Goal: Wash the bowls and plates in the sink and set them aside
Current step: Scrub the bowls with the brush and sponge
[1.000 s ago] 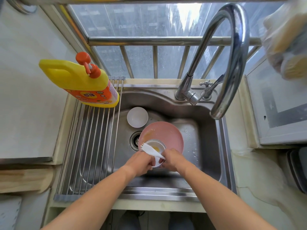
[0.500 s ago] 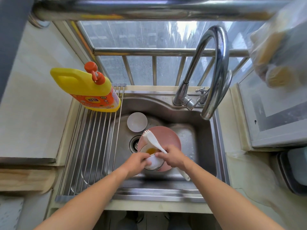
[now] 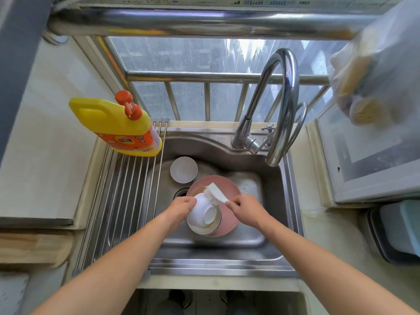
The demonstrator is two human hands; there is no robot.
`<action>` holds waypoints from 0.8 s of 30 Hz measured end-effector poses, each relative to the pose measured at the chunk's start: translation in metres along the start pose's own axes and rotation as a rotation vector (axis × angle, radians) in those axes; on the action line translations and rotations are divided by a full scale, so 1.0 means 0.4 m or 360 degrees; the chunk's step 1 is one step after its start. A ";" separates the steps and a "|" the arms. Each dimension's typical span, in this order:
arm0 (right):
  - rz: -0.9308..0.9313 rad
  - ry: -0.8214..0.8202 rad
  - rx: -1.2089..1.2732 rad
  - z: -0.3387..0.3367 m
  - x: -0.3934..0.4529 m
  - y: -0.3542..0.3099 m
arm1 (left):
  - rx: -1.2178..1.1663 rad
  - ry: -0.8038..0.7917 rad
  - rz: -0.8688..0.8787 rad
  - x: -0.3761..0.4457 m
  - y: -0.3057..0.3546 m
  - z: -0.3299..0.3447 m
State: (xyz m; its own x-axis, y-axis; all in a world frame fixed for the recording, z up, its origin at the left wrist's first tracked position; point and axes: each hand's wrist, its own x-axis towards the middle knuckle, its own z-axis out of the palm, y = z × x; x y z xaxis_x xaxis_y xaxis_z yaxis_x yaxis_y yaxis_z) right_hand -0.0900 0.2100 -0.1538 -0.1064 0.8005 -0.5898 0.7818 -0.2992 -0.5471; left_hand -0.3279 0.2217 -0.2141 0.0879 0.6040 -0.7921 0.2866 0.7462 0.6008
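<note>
In the steel sink [image 3: 276,220] lies a pink plate [image 3: 227,220] with another bowl [image 3: 201,229] resting on it. My left hand [image 3: 181,208] grips a small white bowl [image 3: 201,212], tipped over so its base ring faces me, just above that bowl. My right hand [image 3: 246,209] holds a white dish brush [image 3: 214,193], its bristles against the tipped bowl's side. A second white bowl [image 3: 183,169] sits upright at the back of the sink, near the drain [image 3: 179,193].
A yellow detergent bottle [image 3: 118,126] stands on the roll-up drying rack [image 3: 118,201] covering the sink's left part. The curved faucet [image 3: 280,105] arches over the back right. A plastic bag [image 3: 377,71] hangs at upper right. Counter and a grey-blue container [image 3: 400,230] lie right.
My left hand has turned the white bowl over, base now toward me. The brush has moved from inside the bowl to its outer side. The camera has pulled back.
</note>
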 end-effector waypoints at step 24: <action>-0.0252 0.0376 0.0168 -0.005 0.023 -0.035 | -0.1135 0.0420 -0.0150 -0.015 0.168 0.025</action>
State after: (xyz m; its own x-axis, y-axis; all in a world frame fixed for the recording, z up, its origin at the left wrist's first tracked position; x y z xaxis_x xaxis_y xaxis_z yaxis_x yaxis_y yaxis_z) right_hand -0.1006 0.2226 -0.1503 -0.0661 0.9365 -0.3443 0.6973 -0.2034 -0.6873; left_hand -0.2998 0.2656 -0.1701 -0.1625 0.5087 -0.8455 -0.4114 0.7439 0.5266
